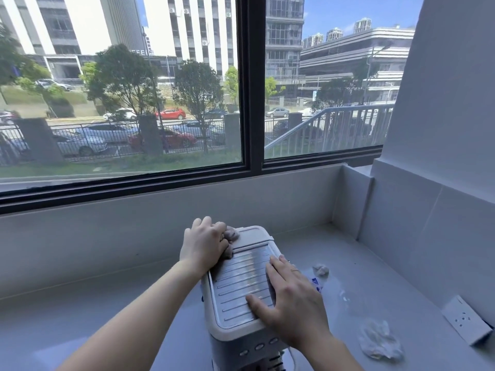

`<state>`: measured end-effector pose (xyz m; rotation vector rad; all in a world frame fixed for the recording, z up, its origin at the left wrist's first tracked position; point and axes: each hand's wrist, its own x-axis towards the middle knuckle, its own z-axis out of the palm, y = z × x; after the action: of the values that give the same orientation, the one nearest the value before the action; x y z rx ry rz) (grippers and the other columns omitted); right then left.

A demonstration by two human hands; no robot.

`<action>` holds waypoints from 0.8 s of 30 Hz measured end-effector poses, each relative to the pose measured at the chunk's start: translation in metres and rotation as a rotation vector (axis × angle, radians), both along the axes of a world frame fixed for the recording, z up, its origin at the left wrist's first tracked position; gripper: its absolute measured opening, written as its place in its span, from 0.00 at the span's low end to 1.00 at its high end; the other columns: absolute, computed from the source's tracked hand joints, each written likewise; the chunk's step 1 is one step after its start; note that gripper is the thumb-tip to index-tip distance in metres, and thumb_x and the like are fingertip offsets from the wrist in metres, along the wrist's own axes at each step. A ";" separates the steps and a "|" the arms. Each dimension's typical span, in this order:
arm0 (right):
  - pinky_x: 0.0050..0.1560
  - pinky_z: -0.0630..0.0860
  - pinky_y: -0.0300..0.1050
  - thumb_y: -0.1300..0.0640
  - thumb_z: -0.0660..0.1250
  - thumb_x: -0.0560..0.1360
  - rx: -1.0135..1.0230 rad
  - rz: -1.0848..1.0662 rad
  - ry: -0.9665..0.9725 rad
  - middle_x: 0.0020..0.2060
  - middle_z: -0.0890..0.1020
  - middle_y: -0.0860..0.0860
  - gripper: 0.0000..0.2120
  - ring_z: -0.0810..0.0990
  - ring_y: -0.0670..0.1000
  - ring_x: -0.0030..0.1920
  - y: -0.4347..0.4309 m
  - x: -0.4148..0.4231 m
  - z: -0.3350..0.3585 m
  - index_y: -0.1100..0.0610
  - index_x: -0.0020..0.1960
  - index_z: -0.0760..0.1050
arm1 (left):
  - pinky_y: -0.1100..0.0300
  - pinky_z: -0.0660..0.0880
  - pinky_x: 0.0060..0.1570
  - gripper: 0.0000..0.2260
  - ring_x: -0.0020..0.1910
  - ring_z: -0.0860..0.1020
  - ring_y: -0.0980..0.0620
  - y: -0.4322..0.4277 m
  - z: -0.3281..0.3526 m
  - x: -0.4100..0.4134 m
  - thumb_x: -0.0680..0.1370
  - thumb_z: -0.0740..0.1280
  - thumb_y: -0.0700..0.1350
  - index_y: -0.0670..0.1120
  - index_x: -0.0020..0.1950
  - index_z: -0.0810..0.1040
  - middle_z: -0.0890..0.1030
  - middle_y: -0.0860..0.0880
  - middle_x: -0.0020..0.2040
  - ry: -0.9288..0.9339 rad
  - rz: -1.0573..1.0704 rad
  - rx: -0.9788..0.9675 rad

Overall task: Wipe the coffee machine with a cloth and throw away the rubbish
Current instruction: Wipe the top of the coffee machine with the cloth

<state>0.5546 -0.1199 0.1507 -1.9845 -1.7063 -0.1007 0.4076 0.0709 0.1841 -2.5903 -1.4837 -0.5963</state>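
- The fingers [214, 232] of the left hand [205, 243] are curled together and clamped on a bunched pinkish cloth [232, 235], which is pressed against the far left corner of the coffee machine's top
- The fingers [278, 266] of the right hand [290, 303] are laid flat and slightly apart on the near right part of the ribbed top plate [241, 285], with the thumb stretched across the ridges; nothing is gripped by them
- A thin ring [295, 270] is worn on one finger of the right hand
- The white coffee machine [235, 333] is stood on the grey counter [93, 317] below the window [120, 89], with a row of oval buttons [258, 346] seen on its near face
- Rubbish is scattered on the counter to the right of the machine: a small crumpled tissue [321, 270] and a blue-and-white wrapper [317, 283] just beside it, and a larger crumpled tissue [380, 344] nearer the front
- A white wall socket [464, 322] is set in the right wall, near the larger tissue
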 end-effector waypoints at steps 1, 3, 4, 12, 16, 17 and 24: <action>0.71 0.45 0.36 0.25 0.48 0.69 -0.003 0.004 -0.005 0.78 0.59 0.43 0.44 0.52 0.43 0.78 0.000 0.000 0.000 0.49 0.78 0.58 | 0.51 0.71 0.46 0.09 0.51 0.70 0.43 -0.008 -0.005 -0.010 0.74 0.65 0.51 0.51 0.51 0.77 0.73 0.47 0.49 -0.041 0.006 0.010; 0.72 0.48 0.37 0.25 0.48 0.70 -0.003 0.004 -0.017 0.78 0.59 0.43 0.44 0.53 0.43 0.78 0.000 0.001 -0.001 0.49 0.78 0.59 | 0.49 0.73 0.48 0.09 0.50 0.69 0.44 -0.029 -0.011 -0.029 0.73 0.67 0.49 0.51 0.52 0.79 0.74 0.47 0.50 -0.132 -0.011 0.011; 0.73 0.50 0.38 0.26 0.47 0.70 -0.007 0.002 -0.022 0.78 0.60 0.43 0.43 0.53 0.43 0.78 0.001 0.001 -0.001 0.49 0.78 0.59 | 0.48 0.73 0.48 0.08 0.50 0.69 0.43 -0.041 -0.014 -0.035 0.72 0.67 0.47 0.51 0.50 0.79 0.74 0.47 0.51 -0.180 -0.033 0.011; 0.73 0.56 0.41 0.29 0.45 0.73 -0.026 -0.004 -0.053 0.76 0.65 0.46 0.40 0.58 0.45 0.77 0.002 0.002 -0.002 0.50 0.76 0.64 | 0.51 0.71 0.49 0.10 0.53 0.69 0.43 -0.065 -0.011 -0.025 0.72 0.65 0.50 0.52 0.51 0.79 0.73 0.49 0.53 -0.140 -0.002 -0.027; 0.74 0.52 0.40 0.35 0.48 0.77 -0.045 0.000 -0.058 0.76 0.66 0.48 0.33 0.59 0.48 0.77 0.002 0.002 -0.002 0.51 0.75 0.65 | 0.49 0.71 0.48 0.09 0.52 0.69 0.43 -0.082 -0.014 -0.027 0.71 0.67 0.50 0.54 0.51 0.80 0.75 0.49 0.54 -0.188 -0.019 -0.036; 0.74 0.53 0.41 0.36 0.50 0.78 -0.051 0.000 -0.059 0.76 0.66 0.49 0.32 0.59 0.48 0.77 0.002 0.002 -0.002 0.52 0.75 0.65 | 0.49 0.71 0.48 0.10 0.51 0.70 0.43 -0.091 -0.016 -0.031 0.70 0.67 0.50 0.55 0.50 0.81 0.75 0.50 0.52 -0.209 -0.062 -0.034; 0.77 0.51 0.42 0.46 0.53 0.83 -0.065 0.026 -0.057 0.77 0.64 0.49 0.24 0.57 0.47 0.78 0.003 0.002 -0.001 0.54 0.75 0.65 | 0.52 0.69 0.41 0.07 0.44 0.69 0.47 -0.164 -0.033 -0.045 0.67 0.64 0.53 0.53 0.42 0.75 0.72 0.53 0.43 -0.239 -0.217 0.091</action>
<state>0.5570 -0.1164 0.1493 -2.0236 -1.7916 -0.0950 0.3627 -0.0926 0.1508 -2.7045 -1.2044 -1.0041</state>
